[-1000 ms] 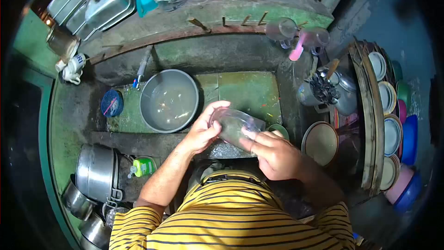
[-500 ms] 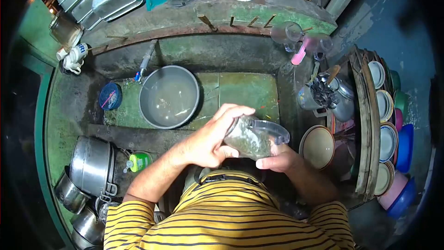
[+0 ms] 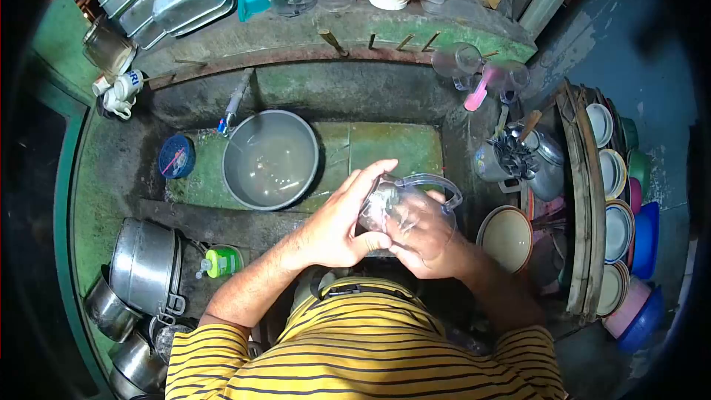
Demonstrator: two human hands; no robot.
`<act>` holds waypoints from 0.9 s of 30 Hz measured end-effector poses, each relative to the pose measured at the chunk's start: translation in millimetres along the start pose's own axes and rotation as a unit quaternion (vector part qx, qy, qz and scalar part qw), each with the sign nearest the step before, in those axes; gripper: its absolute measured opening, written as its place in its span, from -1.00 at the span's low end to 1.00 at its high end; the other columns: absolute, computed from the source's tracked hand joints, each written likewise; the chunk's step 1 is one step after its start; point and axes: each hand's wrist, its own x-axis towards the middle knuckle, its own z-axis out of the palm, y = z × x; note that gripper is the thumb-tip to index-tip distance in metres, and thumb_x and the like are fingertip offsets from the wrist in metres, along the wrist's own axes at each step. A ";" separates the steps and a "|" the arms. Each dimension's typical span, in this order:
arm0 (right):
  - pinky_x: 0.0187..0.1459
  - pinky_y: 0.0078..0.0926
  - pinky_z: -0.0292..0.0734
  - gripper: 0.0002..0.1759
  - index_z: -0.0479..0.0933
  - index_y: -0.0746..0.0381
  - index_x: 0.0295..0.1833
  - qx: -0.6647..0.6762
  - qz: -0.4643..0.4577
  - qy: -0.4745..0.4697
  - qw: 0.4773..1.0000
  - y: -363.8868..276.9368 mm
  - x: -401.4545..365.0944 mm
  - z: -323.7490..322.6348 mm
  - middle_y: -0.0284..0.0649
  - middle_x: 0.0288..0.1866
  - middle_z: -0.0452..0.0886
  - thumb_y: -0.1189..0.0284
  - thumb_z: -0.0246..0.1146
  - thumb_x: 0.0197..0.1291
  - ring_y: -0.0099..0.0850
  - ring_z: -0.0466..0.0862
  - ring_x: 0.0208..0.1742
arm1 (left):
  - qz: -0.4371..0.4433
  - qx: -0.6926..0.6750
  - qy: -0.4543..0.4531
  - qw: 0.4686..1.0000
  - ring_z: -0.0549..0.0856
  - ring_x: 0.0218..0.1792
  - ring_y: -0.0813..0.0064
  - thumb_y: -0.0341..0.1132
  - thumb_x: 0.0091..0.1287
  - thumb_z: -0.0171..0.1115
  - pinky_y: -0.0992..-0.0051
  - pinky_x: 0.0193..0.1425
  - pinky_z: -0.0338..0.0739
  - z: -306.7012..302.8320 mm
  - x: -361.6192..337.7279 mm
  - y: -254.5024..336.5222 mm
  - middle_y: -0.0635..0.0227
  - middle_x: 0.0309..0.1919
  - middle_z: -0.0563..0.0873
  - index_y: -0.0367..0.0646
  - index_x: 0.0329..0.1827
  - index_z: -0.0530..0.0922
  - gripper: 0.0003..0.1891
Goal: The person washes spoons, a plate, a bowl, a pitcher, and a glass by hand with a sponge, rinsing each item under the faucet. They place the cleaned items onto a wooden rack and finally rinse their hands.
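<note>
I hold a clear plastic jug with a handle (image 3: 415,192) over the front edge of a green sink. My left hand (image 3: 337,226) grips its left side. My right hand (image 3: 422,241) is pressed against the jug's lower right, fingers spread over or into it; whether they are inside is unclear. The jug's rim and handle point up and to the right. A grey metal basin (image 3: 270,159) holding cloudy water stands in the sink, left of the jug.
A tap (image 3: 233,104) hangs over the basin. A blue lid (image 3: 178,155), a green soap bottle (image 3: 222,261) and steel pots (image 3: 144,270) lie at left. A cutlery holder (image 3: 507,155), a bowl (image 3: 507,237) and a plate rack (image 3: 615,200) stand at right. Jars line the back ledge.
The jug has been turned in my hands, its rim and handle now showing upward. My right hand has moved from under the jug onto its side.
</note>
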 end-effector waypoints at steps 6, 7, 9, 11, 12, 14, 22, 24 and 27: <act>0.33 -0.34 0.31 -0.51 0.51 0.29 0.22 0.494 0.143 0.092 0.852 -4.3 -8.4 13.6 -0.19 0.24 0.56 0.59 0.34 0.12 -0.33 0.51 0.26 | 0.022 -0.044 0.017 0.999 0.41 0.34 0.26 0.13 0.10 0.51 0.29 0.42 0.28 -1.5 4.7 -10.3 0.09 0.32 0.39 -0.30 0.51 0.14 0.06; 0.28 -0.42 0.35 -0.52 0.50 0.31 0.18 0.571 0.175 0.123 0.792 -5.2 -7.2 14.4 -0.22 0.19 0.58 0.59 0.38 0.10 -0.45 0.52 0.22 | 0.022 -0.078 0.028 0.996 0.43 0.32 0.29 0.12 0.09 0.53 0.31 0.41 0.29 -1.9 6.5 -13.4 0.13 0.30 0.42 -0.29 0.51 0.15 0.06; 0.09 -0.46 0.49 -0.60 0.57 0.26 -0.07 0.417 0.208 0.208 0.860 -14.9 2.5 4.7 -0.24 -0.03 0.66 0.65 0.49 -0.08 -0.43 0.63 0.02 | -0.031 -0.273 0.054 0.960 0.46 0.30 0.29 0.02 0.17 0.48 0.33 0.40 0.31 -1.1 8.0 -17.3 0.17 0.27 0.47 -0.19 0.54 0.14 -0.03; -0.02 -0.42 0.54 -0.61 0.57 0.26 -0.16 0.189 0.104 0.260 0.941 -16.3 5.5 -11.6 -0.18 -0.09 0.67 0.66 0.52 -0.15 -0.34 0.67 -0.06 | -0.026 -0.419 0.097 0.902 0.54 0.24 0.28 0.08 0.17 0.44 0.28 0.30 0.46 0.8 8.5 -41.5 0.13 0.25 0.51 -0.13 0.59 0.05 0.03; -0.02 -0.42 0.54 -0.61 0.57 0.26 -0.16 0.190 0.106 0.263 0.940 -18.5 4.8 -19.3 -0.18 -0.09 0.67 0.66 0.52 -0.15 -0.34 0.67 -0.06 | -0.045 -0.529 0.094 0.842 0.56 0.24 0.20 0.13 0.21 0.36 0.19 0.28 0.51 -2.0 6.2 -39.0 0.07 0.27 0.51 -0.09 0.60 0.03 0.00; -0.09 -0.38 0.56 -0.64 0.56 0.26 -0.21 0.083 0.024 0.294 0.952 -22.2 1.3 -32.8 -0.09 -0.11 0.66 0.65 0.50 -0.17 -0.28 0.68 -0.12 | -0.071 -0.650 0.119 0.747 0.59 0.20 0.10 0.17 0.26 0.24 0.13 0.23 0.56 -1.8 0.5 -49.6 -0.02 0.27 0.51 -0.05 0.61 0.01 -0.04; -0.07 -0.38 0.55 -0.69 0.60 0.25 -0.22 0.058 0.123 0.340 0.931 -20.2 -38.1 -51.3 -0.09 -0.16 0.65 0.52 0.50 -0.16 -0.26 0.68 -0.13 | -0.003 -0.820 0.020 0.572 0.60 0.15 -0.14 0.06 0.18 0.24 0.04 0.15 0.59 4.2 -4.9 -57.0 -0.41 0.25 0.41 -0.05 0.62 -0.04 -0.02; -0.05 -0.38 0.54 -0.69 0.60 0.26 -0.22 0.109 0.120 0.357 0.920 -23.2 -33.4 -49.8 -0.08 -0.16 0.65 0.52 0.49 -0.15 -0.25 0.68 -0.12 | -0.030 -0.827 0.031 0.560 0.62 0.10 -0.16 0.01 0.16 0.26 0.08 0.14 0.60 3.5 -1.9 -46.7 -0.50 0.22 0.40 -0.03 0.62 -0.04 -0.02; -0.03 -0.37 0.54 -0.70 0.60 0.27 -0.22 0.164 0.110 0.370 0.908 -26.4 -31.0 -49.9 -0.06 -0.15 0.66 0.51 0.49 -0.13 -0.23 0.67 -0.11 | -0.162 -0.711 0.169 0.663 0.70 -0.38 0.40 -0.06 0.53 -0.23 0.48 -0.43 0.61 3.7 2.2 -13.2 -0.15 0.02 0.65 -0.17 0.46 0.27 -0.45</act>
